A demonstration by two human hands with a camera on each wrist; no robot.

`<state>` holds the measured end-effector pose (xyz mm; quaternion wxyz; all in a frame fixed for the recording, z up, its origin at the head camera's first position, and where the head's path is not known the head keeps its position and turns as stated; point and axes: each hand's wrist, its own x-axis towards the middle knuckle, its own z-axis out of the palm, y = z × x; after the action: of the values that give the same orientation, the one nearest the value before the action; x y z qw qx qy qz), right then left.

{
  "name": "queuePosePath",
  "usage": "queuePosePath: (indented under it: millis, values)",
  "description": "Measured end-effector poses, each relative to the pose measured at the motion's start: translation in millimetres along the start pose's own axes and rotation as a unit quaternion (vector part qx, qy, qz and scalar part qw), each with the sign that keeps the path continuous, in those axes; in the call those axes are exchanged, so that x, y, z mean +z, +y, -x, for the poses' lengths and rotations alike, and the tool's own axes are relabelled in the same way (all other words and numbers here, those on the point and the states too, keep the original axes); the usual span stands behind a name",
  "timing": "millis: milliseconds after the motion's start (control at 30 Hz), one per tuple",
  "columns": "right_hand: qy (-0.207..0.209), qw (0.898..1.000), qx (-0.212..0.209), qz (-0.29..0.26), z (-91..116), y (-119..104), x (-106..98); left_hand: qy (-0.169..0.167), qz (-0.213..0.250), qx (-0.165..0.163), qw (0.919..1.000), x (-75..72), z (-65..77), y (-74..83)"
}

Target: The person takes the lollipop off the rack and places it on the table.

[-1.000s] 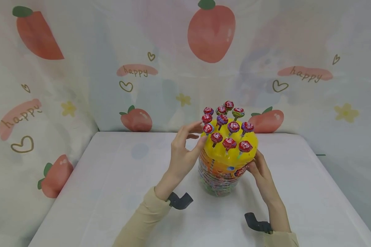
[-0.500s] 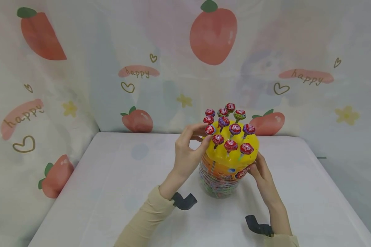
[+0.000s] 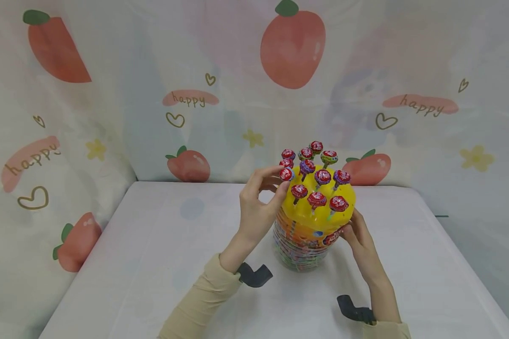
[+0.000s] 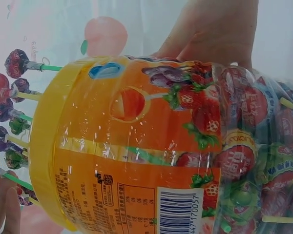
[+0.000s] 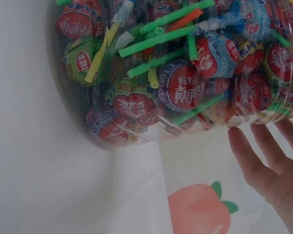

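A big clear jar (image 3: 299,252) of wrapped lollipops stands on the table. Several lollipops (image 3: 316,199) stick upright out of its yellow lid (image 3: 294,214). At the lid's left edge, my left hand (image 3: 256,207) pinches one lollipop (image 3: 286,174) between thumb and fingers; in the left wrist view its green stick (image 4: 18,181) slants from the lid. My right hand (image 3: 362,240) holds the jar's right side below the lid. Its fingertips (image 5: 238,136) meet the plastic in the right wrist view, where the thumb does not show.
The white table (image 3: 186,273) extends around the jar. Behind it hangs a cloth backdrop (image 3: 233,56) printed with fruit, hearts and "happy". A dark wrist mount (image 3: 256,275) is on each forearm.
My left hand first shifted slightly right and down together with the view. Since half a second ago, the pinched lollipop has risen a little, while my right hand has kept its place on the jar.
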<state>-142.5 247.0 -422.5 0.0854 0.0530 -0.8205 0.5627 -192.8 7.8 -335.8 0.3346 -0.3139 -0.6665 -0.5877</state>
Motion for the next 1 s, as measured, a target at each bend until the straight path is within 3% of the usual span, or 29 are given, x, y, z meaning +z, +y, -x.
queuePosePath:
  millis: [233, 367, 667, 1000]
  values:
    - [-0.002, 1.0, 0.006, 0.01, 0, 0, 1, 0.019, 0.009, 0.017, 0.9996, -1.1, -0.9, 2.7]
    - [-0.002, 1.0, 0.004, 0.007, 1, 0, 1, 0.029, 0.013, 0.008, 0.9995, -3.4, 2.0, 2.6]
    - [-0.002, 1.0, 0.005, 0.002, 0, 0, 0, 0.05, 0.007, -0.062, 0.9968, -9.2, 18.4, -9.5]
    - [0.0, 1.0, -0.002, -0.001, 0, 0, 1, 0.075, 0.005, -0.152, 0.9855, -14.4, 34.4, -22.4]
